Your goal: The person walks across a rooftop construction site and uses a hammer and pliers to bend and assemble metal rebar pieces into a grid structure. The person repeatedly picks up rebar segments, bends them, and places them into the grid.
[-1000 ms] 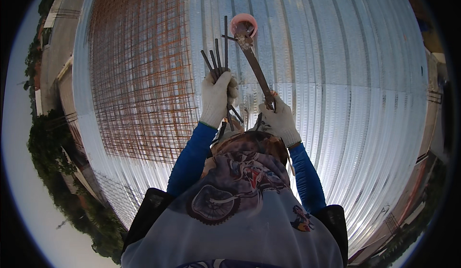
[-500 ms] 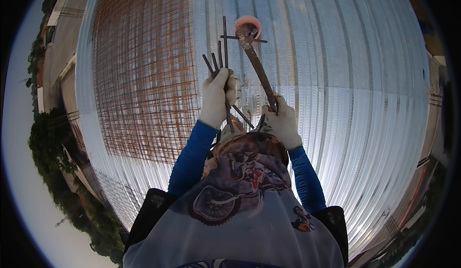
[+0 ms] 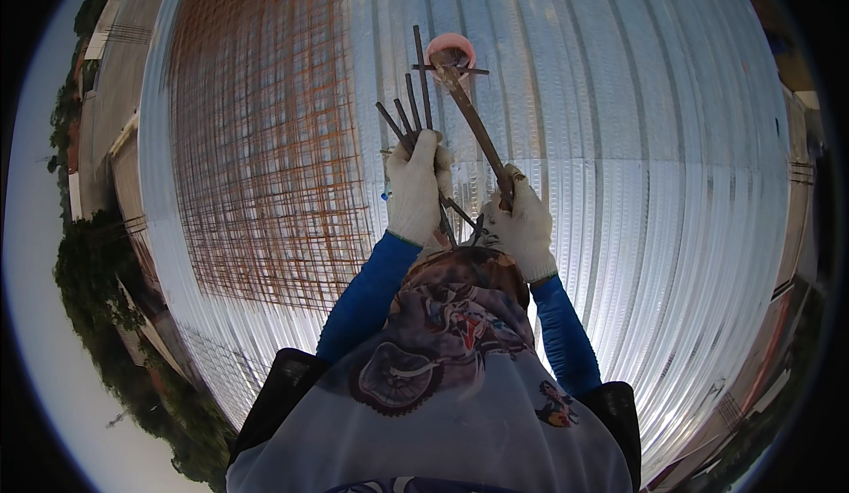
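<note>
gripping rebar bundle point(image 3: 409, 117) in left hand point(image 3: 414, 188), right hand point(image 3: 522, 223) clamped on bending tool point(image 3: 473, 122), centre frame; mid-bend, judging next: steady leverage.

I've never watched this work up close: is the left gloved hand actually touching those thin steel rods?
Touching. The head view shows the left hand closed in a fist around the steel rods, which stick out above the glove with no gap.

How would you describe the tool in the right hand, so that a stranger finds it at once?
Start at the wide corrugated metal sheet, then find the two white-gloved hands at its middle. The right hand grips a long rusty tool that slants up to a pinkish round piece. Unlike the thin dark rods bundled in the left hand, it is single and thicker.
</note>
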The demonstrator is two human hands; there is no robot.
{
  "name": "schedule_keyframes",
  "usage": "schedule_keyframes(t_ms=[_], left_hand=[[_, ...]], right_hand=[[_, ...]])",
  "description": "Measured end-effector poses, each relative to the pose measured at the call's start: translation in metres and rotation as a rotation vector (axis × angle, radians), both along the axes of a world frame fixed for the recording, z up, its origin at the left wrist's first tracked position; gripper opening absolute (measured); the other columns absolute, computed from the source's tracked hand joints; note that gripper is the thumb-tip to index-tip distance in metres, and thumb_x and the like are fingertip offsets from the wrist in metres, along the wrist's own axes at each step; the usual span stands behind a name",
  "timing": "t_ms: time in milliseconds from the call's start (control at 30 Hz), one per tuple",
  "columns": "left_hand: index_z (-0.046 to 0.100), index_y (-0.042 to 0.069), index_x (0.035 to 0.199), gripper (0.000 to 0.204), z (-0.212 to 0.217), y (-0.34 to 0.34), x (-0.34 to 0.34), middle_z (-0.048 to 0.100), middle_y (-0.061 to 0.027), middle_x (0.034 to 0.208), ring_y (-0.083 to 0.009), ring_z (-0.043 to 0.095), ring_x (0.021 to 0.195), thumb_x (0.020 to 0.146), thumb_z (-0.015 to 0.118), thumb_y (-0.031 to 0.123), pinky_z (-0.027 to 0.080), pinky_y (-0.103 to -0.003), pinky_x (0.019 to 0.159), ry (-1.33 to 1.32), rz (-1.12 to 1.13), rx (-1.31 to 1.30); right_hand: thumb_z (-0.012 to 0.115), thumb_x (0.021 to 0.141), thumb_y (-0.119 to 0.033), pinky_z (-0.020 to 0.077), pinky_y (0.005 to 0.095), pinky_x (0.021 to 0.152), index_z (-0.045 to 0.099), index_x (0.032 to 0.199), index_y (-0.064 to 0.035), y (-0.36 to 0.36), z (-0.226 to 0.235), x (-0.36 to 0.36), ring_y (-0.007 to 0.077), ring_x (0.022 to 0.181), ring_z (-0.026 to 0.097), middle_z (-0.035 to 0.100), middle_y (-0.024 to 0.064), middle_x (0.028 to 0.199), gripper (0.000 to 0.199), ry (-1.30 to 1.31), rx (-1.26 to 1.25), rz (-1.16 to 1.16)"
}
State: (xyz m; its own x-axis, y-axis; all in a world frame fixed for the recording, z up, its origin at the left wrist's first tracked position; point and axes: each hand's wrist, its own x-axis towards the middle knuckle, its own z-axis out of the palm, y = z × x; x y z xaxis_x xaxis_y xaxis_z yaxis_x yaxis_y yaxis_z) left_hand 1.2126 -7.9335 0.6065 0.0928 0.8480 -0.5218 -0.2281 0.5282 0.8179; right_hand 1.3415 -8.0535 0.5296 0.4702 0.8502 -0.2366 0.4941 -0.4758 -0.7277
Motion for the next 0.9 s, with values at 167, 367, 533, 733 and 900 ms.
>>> schedule_keyframes(t_ms=[167, 367, 533, 733, 900], left_hand=[[0.063, 0.004, 0.099, 0.020, 0.006, -0.004, 0.009, 0.057, -0.0005, 0.069, -0.0060, 0.043, 0.045, 0.105, 0.059, 0.023, 0.030, -0.023, 0.038, -0.046, 0.011, 0.008], [0.063, 0.004, 0.101, 0.021, 0.008, -0.007, 0.013, 0.056, -0.0002, 0.069, -0.0062, 0.041, 0.045, 0.106, 0.058, 0.024, 0.030, -0.023, 0.038, -0.106, 0.008, 0.006], [0.062, 0.004, 0.101, 0.022, 0.006, -0.004, 0.010, 0.055, -0.0003, 0.069, -0.0072, 0.042, 0.045, 0.106, 0.058, 0.026, 0.031, -0.024, 0.039, -0.094, -0.001, -0.022], [0.061, 0.004, 0.103, 0.022, 0.014, -0.007, 0.013, 0.055, -0.0006, 0.069, -0.0077, 0.042, 0.045, 0.106, 0.058, 0.025, 0.031, -0.025, 0.039, -0.123, -0.009, -0.009], [0.061, 0.004, 0.102, 0.021, -0.001, -0.005, 0.005, 0.056, -0.0006, 0.069, -0.0074, 0.042, 0.045, 0.106, 0.058, 0.024, 0.031, -0.025, 0.039, -0.125, -0.025, 0.014]], right_hand=[[0.066, 0.093, -0.018, 0.0574, 0.0505, 0.081, 0.051, 0.142, -0.0146, -0.002, 0.006, 0.000, 0.0409, 0.098, 0.071, 0.072, 0.0193, 0.108, 0.051, 0.124, -0.060, 0.078], [0.066, 0.093, -0.017, 0.0569, 0.0518, 0.080, 0.053, 0.138, -0.0130, -0.003, -0.003, -0.009, 0.0428, 0.097, 0.070, 0.071, 0.0216, 0.106, 0.048, 0.097, -0.038, 0.020], [0.067, 0.092, -0.015, 0.0564, 0.0523, 0.080, 0.055, 0.137, -0.0131, 0.003, 0.006, -0.001, 0.0436, 0.098, 0.070, 0.070, 0.0202, 0.107, 0.047, 0.138, -0.082, 0.064], [0.068, 0.093, -0.017, 0.0551, 0.0508, 0.082, 0.055, 0.136, -0.0106, 0.008, -0.012, 0.005, 0.0427, 0.097, 0.069, 0.069, 0.0201, 0.104, 0.045, 0.096, -0.031, 0.048], [0.065, 0.097, -0.025, 0.0538, 0.0476, 0.078, 0.052, 0.134, -0.0024, 0.003, 0.021, 0.024, 0.0410, 0.091, 0.070, 0.069, 0.0219, 0.095, 0.045, 0.288, -0.128, 0.188]])
